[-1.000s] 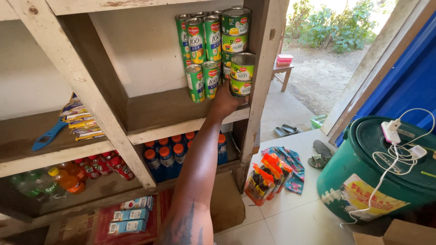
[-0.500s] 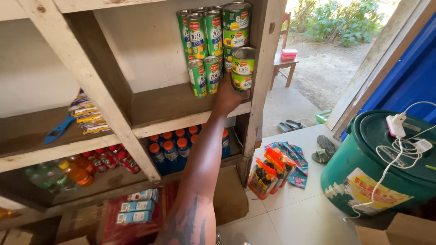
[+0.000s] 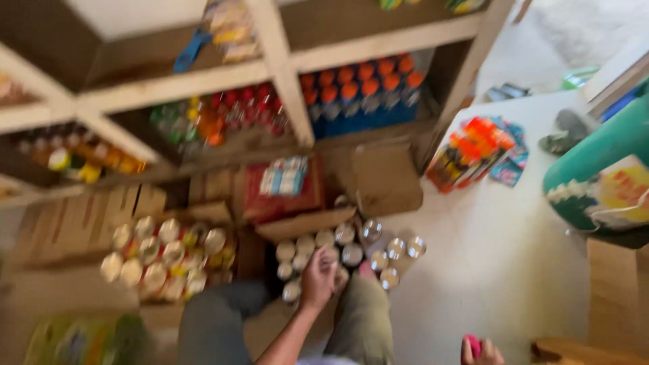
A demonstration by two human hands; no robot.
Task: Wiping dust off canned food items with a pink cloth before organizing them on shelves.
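Blurry frame, but here's what shows. The left hand (image 3: 318, 277) is down on a bunch of cans (image 3: 341, 247) standing upright on the floor, lids up, packed close so they're easy to grab from above. The fingers (image 3: 323, 260) curl down over the top of one can near the middle of the bunch, more cans just past the fingertips and to either side; too smeared to say whether they've closed on it. The right hand (image 3: 481, 351) sits low at the frame edge, fingers wrapped on something small and pink (image 3: 475, 345). A second batch of cans (image 3: 165, 260) sits well off to the left, under the shelves (image 3: 284, 64).
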